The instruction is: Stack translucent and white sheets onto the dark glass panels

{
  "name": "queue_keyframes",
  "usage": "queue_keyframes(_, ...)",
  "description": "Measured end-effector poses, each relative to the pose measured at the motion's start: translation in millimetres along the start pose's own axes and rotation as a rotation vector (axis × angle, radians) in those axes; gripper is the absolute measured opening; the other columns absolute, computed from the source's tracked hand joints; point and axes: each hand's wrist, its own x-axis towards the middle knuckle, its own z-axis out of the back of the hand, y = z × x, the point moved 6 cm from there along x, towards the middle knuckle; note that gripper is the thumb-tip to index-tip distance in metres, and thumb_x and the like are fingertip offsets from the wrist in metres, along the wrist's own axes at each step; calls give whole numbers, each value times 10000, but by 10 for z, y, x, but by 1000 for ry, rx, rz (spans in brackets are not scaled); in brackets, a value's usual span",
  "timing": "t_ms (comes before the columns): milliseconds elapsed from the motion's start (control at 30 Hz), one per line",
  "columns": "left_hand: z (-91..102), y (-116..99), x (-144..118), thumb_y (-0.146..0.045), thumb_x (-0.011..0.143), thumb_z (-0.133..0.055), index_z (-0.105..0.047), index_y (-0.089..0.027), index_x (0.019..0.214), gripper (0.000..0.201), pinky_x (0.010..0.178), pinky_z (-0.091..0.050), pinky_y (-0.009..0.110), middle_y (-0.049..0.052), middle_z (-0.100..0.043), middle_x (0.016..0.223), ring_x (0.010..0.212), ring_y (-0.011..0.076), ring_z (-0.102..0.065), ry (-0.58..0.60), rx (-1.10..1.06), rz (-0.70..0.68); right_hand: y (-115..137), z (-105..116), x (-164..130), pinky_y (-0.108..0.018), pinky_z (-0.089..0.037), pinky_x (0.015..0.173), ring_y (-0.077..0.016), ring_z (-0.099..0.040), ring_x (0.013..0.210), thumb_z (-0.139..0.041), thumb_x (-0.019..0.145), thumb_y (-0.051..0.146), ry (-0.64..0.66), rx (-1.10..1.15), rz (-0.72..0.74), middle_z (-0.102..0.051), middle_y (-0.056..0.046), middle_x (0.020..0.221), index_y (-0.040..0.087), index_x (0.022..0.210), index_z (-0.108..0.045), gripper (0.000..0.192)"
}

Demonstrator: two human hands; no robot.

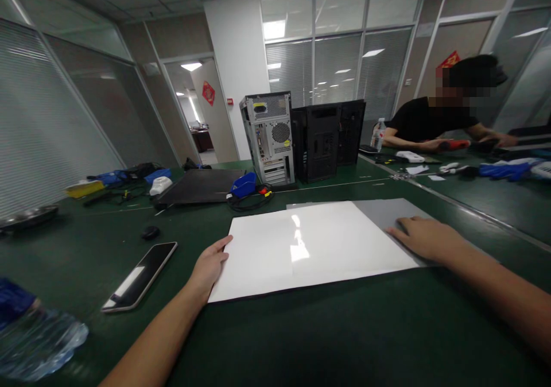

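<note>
- The glossy white rectangular sheet [318, 255] with a thin dark edge was held just over or on the dark green tabletop [327, 341]; it was taken as the clock's centre, twelve pointing away from the wearer.
- Its nine o'clock edge was pinched by the left hand [212, 267]; the fingers underneath were hidden.
- At three o'clock, the right hand [424, 239] was laid loosely spread over the flat grey sheet [381, 210], by which the white one was partly underlain.
- The step was judged to be steadying or aligning the two layers; for any further shift, both edges would need to be kept level.
- The far side was bounded at twelve by the silver metal computer tower [271, 140] and the black computer case [322, 140].
- Near eleven, a blue plastic piece with coiled black cable [244, 186] was seen.
- At nine, a black pale-rimmed smartphone [142, 278] was left well apart.
</note>
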Motion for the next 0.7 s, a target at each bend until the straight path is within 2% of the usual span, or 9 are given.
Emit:
queue_keyframes(100, -6, -26, -21, 38, 741, -494, -520, -127, 1363, 644, 545, -525, 250, 147, -705, 1115, 594, 151, -681, -9, -46, -11, 227, 116, 4, -555, -481, 854, -333, -611, 1019, -258, 871, 711, -11, 49, 17, -628, -114, 1220, 240, 1271, -605, 708)
queue_keyframes(167, -13, -55, -47, 38, 733, -531, -522, -124, 1359, 647, 579, -533, 235, 151, -678, 1185, 630, 139, -689, -23, -67, -19, 380, 175, -3, -543, -477, 883, -330, -591, 1071, -266, 877, 697, -22, 60, 50, -617, -92, 1248, 249, 1273, -609, 689)
queue_keyframes(267, -39, -89, -81, 57, 720, -531, -497, -123, 1373, 678, 607, -542, 230, 157, -654, 1234, 708, 152, -706, -10, -80, -28, 537, 119, -35, -537, -456, 943, -316, -563, 1131, -311, 861, 712, 45, 56, 130, -610, -73, 1264, 252, 1250, -629, 681)
queue_keyframes(367, -55, -91, -88, 77, 711, -496, -470, -129, 1393, 713, 623, -556, 245, 162, -643, 1254, 772, 178, -718, 14, -91, -29, 596, 29, -62, -520, -430, 999, -296, -530, 1189, -336, 865, 704, 82, 71, 169, -576, -58, 1317, 255, 1297, -595, 675)
queue_keyframes(533, -45, -67, -75, 70, 711, -488, -473, -149, 1396, 720, 620, -569, 269, 157, -651, 1241, 750, 190, -721, 15, -81, -15, 701, -18, -85, -502, -366, 1081, -279, -463, 1278, -334, 895, 662, 96, 138, 268, -503, -43, 1403, 269, 1370, -530, 646)
queue_keyframes(700, -59, -71, -82, 53, 742, -476, -448, -145, 1411, 699, 570, -560, 267, 171, -640, 1253, 700, 184, -716, 25, -62, -14, 726, -55, -98, -504, -357, 1094, -281, -432, 1309, -334, 893, 670, 127, 118, 272, -437, -35, 1458, 290, 1395, -499, 651)
